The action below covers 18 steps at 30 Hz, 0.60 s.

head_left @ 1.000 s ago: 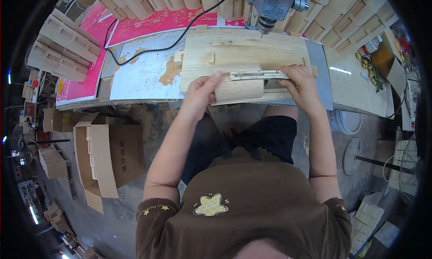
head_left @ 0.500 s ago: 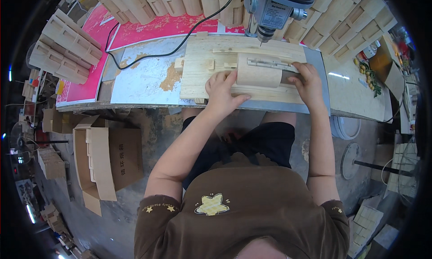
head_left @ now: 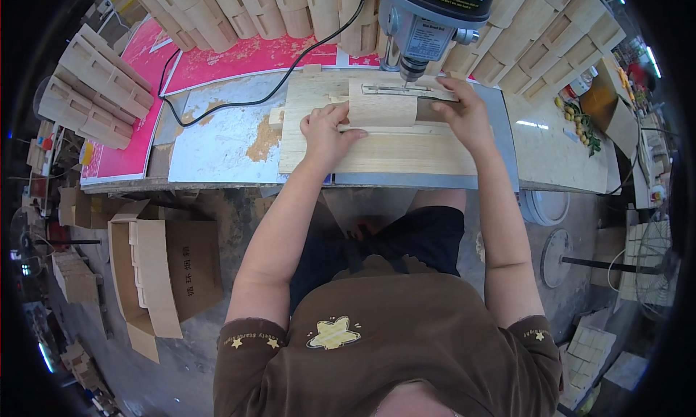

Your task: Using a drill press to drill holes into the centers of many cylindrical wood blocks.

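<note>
one drill [head_left: 429, 36], one cord [head_left: 293, 67], one held wooden piece [head_left: 380, 111]

Can spot an open rectangular brown cardboard box [head_left: 199, 257] on the grey concrete floor [head_left: 185, 377], plus a round white plastic bucket [head_left: 551, 205] off right.

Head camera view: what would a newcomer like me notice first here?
Probably the grey bench drill at the top, right of centre, its chuck near a pale wooden cylinder with the left hand at one end and the right hand at the other. Next come the notched wooden cylinders along the back, then bright pink sheeting at upper left.
</note>
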Motion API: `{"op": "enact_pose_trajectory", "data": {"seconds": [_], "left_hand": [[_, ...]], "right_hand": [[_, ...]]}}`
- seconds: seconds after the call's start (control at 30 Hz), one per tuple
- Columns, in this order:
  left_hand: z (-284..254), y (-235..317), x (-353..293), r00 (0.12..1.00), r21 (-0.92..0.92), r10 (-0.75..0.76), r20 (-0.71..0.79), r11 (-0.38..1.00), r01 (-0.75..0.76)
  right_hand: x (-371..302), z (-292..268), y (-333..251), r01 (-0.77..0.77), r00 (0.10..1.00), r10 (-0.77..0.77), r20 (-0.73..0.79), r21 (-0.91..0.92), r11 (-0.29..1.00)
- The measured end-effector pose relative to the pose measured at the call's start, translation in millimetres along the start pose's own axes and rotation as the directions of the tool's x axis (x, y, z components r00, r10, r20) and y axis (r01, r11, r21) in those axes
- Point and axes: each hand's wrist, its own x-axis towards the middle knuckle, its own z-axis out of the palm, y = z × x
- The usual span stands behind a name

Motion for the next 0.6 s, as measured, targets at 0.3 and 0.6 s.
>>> {"op": "enact_pose_trajectory", "data": {"seconds": [0.3,0.6], "left_hand": [[-4,0,-1,0.999,0.042,0.051,-0.01,0.998,-0.051],[-1,4,2,0.999,0.062,0.046,0.025,0.997,-0.047]], "right_hand": [[114,-84,-65,0.288,0.866,-0.204,-0.457,0.122,0.95],[85,-106,-105,0.147,0.929,-0.241,-0.282,-0.317,0.937]]}}
